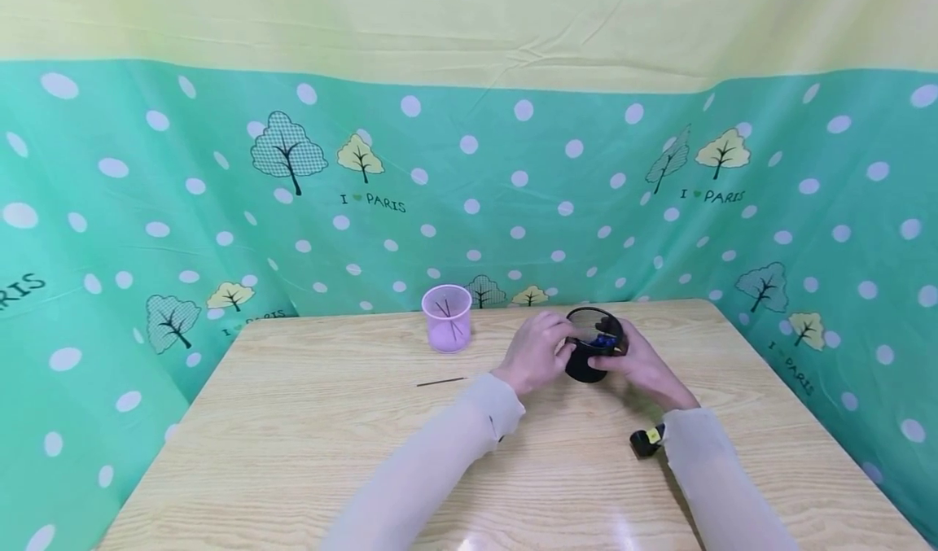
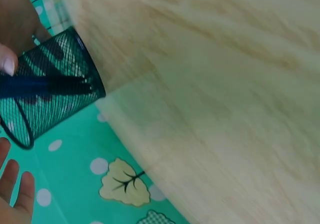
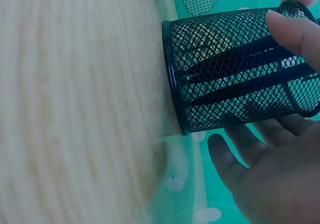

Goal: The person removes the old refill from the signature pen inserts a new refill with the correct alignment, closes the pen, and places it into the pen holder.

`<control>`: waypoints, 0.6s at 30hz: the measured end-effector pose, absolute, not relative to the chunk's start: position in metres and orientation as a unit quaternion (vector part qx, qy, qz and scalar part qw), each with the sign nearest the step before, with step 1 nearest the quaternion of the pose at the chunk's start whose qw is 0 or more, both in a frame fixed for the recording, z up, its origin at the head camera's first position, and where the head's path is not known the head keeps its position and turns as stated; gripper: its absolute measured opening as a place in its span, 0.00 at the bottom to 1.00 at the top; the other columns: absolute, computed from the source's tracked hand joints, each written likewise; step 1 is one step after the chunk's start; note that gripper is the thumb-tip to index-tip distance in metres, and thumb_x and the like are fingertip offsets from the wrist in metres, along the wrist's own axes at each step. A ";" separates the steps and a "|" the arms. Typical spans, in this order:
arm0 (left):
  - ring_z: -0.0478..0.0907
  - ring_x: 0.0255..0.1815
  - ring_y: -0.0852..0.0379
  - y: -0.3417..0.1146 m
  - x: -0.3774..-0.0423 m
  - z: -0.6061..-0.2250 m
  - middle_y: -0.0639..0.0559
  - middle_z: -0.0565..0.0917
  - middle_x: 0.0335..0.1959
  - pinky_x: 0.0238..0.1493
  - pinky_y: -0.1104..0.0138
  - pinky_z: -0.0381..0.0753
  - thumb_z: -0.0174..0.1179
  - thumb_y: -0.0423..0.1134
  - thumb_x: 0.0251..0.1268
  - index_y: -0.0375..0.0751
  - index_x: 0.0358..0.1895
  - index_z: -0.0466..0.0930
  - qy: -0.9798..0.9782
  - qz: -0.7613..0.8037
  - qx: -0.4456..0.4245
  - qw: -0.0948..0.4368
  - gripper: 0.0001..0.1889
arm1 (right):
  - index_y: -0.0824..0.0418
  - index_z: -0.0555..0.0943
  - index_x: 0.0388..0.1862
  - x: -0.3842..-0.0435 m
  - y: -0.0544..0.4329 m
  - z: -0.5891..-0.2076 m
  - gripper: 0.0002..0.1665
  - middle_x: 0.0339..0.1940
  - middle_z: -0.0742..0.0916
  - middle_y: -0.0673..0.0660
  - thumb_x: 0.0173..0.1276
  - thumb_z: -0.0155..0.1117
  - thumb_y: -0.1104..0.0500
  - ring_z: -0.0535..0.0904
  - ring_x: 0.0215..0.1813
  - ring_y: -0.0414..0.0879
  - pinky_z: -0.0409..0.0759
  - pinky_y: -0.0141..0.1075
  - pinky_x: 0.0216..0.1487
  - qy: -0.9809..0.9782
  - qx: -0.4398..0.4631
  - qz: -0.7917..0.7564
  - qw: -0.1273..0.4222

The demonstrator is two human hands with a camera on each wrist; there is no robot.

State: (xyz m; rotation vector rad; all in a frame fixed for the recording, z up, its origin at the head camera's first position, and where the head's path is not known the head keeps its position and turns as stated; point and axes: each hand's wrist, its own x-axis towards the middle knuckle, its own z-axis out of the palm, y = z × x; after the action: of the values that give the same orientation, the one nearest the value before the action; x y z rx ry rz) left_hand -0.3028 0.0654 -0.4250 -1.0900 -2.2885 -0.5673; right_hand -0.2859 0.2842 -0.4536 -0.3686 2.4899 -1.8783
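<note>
My right hand (image 1: 641,364) grips a black mesh pen holder (image 3: 235,69), thumb near the rim on one side and fingers along the other. In the head view the holder stands toward the back right of the table. Inside it are a blue pen-like thing (image 2: 45,86) and other dark, long items, seen through the mesh. My left hand (image 1: 535,352) is at the holder's open top, a finger reaching over the rim. In the left wrist view its fingers (image 2: 22,196) show spread and loosely straight beside the rim.
A purple mesh cup (image 1: 449,331) with thin dark sticks in it stands at the back, left of the hands. A thin dark stick (image 1: 441,382) lies on the wooden table (image 1: 330,453). By the right sleeve is a small black item (image 1: 645,443) with a yellow patch. A patterned green curtain (image 1: 469,168) surrounds the table.
</note>
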 end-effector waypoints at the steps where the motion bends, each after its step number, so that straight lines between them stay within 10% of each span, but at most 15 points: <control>1: 0.75 0.51 0.60 0.063 -0.304 -0.425 0.57 0.83 0.45 0.59 0.71 0.68 0.64 0.37 0.59 0.47 0.44 0.84 -0.846 -0.215 -0.405 0.271 0.10 | 0.68 0.54 0.70 -0.286 0.284 -0.454 0.50 0.65 0.69 0.69 0.55 0.73 0.65 0.71 0.58 0.53 0.73 0.30 0.53 0.795 -0.114 -0.596 -0.001; 10: 0.75 0.52 0.60 0.044 -0.305 -0.419 0.56 0.83 0.45 0.60 0.72 0.67 0.65 0.36 0.58 0.44 0.43 0.83 -0.838 -0.234 -0.408 0.275 0.09 | 0.69 0.55 0.70 -0.286 0.287 -0.454 0.51 0.65 0.70 0.70 0.53 0.74 0.64 0.69 0.62 0.58 0.68 0.46 0.61 0.803 -0.120 -0.584 -0.010; 18: 0.75 0.52 0.59 0.029 -0.303 -0.418 0.56 0.82 0.46 0.60 0.71 0.68 0.66 0.37 0.58 0.45 0.43 0.82 -0.848 -0.219 -0.405 0.263 0.09 | 0.65 0.53 0.72 -0.284 0.286 -0.453 0.53 0.68 0.68 0.69 0.54 0.74 0.62 0.66 0.65 0.61 0.70 0.33 0.57 0.800 -0.108 -0.590 0.002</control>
State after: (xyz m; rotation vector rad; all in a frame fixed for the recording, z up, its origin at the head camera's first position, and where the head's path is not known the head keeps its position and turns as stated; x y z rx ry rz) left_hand -0.3031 0.0291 -0.4180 -1.0966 -2.2925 -0.5931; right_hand -0.2839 0.2856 -0.4528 -0.3385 2.5104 -1.8511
